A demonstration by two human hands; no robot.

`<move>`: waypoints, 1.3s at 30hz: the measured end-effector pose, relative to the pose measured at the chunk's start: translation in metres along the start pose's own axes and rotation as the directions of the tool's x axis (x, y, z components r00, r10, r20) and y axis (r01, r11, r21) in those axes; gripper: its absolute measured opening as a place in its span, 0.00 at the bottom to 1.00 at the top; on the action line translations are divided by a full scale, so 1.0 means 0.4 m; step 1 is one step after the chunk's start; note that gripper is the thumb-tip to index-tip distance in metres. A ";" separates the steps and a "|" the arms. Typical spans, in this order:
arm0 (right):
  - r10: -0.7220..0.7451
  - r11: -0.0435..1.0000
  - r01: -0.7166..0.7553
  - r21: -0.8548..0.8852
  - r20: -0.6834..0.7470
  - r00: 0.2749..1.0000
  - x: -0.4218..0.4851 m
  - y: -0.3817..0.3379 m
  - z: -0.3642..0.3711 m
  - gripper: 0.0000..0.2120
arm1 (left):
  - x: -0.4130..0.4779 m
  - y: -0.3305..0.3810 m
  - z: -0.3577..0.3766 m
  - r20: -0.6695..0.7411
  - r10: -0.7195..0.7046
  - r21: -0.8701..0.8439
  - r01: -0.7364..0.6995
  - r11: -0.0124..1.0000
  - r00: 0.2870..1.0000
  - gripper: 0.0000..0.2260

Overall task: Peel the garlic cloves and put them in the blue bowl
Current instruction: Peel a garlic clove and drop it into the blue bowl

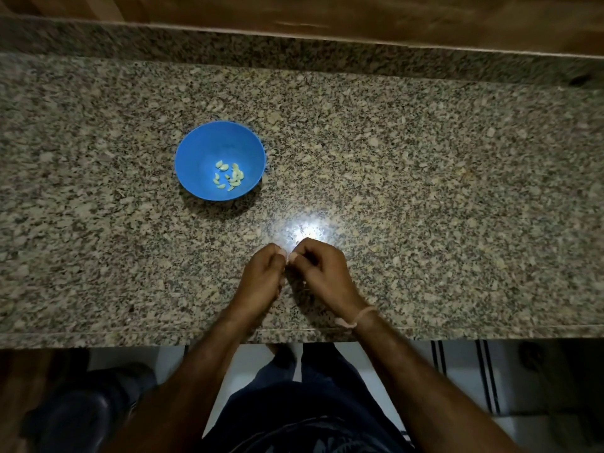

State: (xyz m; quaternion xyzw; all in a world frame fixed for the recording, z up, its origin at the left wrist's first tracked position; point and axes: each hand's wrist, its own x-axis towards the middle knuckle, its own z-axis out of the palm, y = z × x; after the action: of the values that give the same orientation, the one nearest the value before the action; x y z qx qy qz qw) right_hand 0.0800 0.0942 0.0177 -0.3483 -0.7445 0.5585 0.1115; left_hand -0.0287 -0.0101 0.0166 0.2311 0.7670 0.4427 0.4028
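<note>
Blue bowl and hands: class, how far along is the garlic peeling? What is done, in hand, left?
Done: roughly a dozen peeled cloves lie in the blue bowl. In hand: left hand and right hand meet, fingers curled as if pinching a clove, itself hidden. Left: bowling that one; no unpeeled cloves show on the counter.
</note>
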 end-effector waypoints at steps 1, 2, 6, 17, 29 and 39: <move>0.162 0.962 -0.168 0.217 0.046 0.986 0.009 -0.009 -0.002 0.09 | -0.006 0.001 0.000 -0.055 0.140 0.123 -0.132 0.984 0.989 0.12; 0.319 0.843 -0.350 0.409 0.145 0.937 0.017 -0.017 -0.004 0.08 | -0.011 0.003 -0.002 -0.080 0.270 0.261 -0.241 0.935 0.960 0.11; 0.414 0.676 -0.481 0.558 0.252 0.875 0.014 -0.028 0.000 0.08 | -0.005 0.006 0.007 -0.084 0.183 0.172 -0.166 0.971 0.980 0.11; 0.513 0.470 -0.699 0.539 0.478 0.713 0.022 -0.009 -0.023 0.12 | -0.013 -0.018 -0.011 0.002 0.382 0.299 -0.365 0.882 0.924 0.10; 0.173 0.913 -0.215 0.348 0.149 0.974 -0.001 0.013 -0.023 0.07 | -0.019 0.000 -0.001 -0.027 0.065 -0.004 -0.065 0.998 0.998 0.11; 0.433 0.543 -0.568 0.618 0.374 0.820 0.007 0.013 -0.003 0.10 | -0.024 0.004 0.005 -0.150 0.166 0.029 -0.164 0.986 0.975 0.05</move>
State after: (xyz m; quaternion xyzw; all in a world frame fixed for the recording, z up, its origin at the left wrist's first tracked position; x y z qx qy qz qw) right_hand 0.0806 0.0975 0.0128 -0.4258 -0.3468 0.8357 0.0050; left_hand -0.0215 -0.0153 0.0214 0.2631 0.7773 0.4844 0.3032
